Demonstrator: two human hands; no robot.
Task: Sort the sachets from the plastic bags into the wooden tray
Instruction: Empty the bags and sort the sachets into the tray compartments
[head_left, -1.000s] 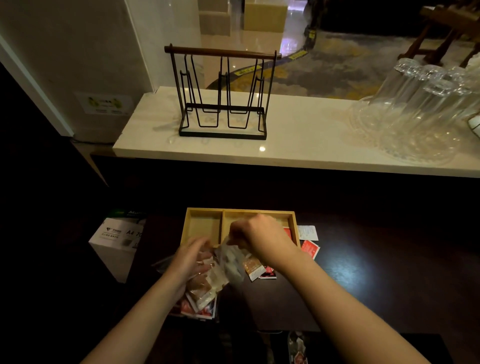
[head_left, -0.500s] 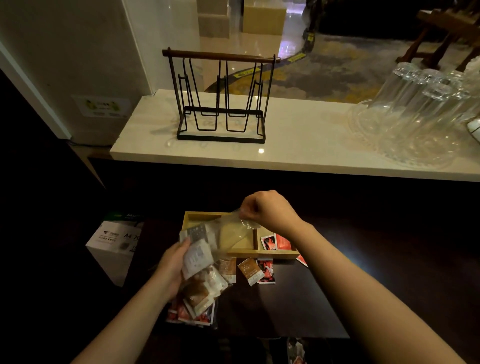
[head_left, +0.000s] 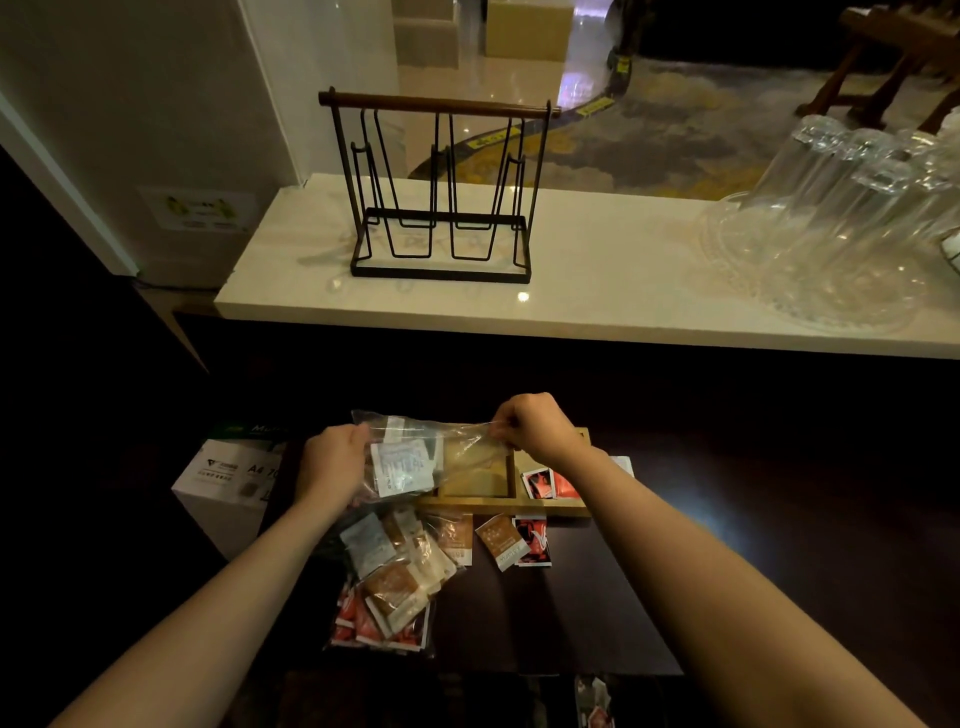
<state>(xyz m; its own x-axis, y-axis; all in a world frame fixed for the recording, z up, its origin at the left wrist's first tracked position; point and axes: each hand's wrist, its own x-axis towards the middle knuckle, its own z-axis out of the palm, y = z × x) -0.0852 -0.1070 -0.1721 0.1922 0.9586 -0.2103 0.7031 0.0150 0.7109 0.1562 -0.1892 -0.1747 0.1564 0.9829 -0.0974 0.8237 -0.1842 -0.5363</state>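
Head view: both hands hold a clear plastic bag (head_left: 415, 452) stretched out above the left part of the compartmented wooden tray (head_left: 545, 506) on the dark bench (head_left: 571, 613). The left hand (head_left: 335, 460) is closed on the bag's left edge, and the right hand (head_left: 530, 428) pinches its right end. White paper sachets (head_left: 402, 467) show inside the bag. Red sachets (head_left: 548, 483) lie in the tray's right compartment. Nearer, left of centre, a pile of brown, white and red sachets (head_left: 395, 582) rests on the bench, some inside another clear bag. A white cardboard box (head_left: 223, 483) stands far left.
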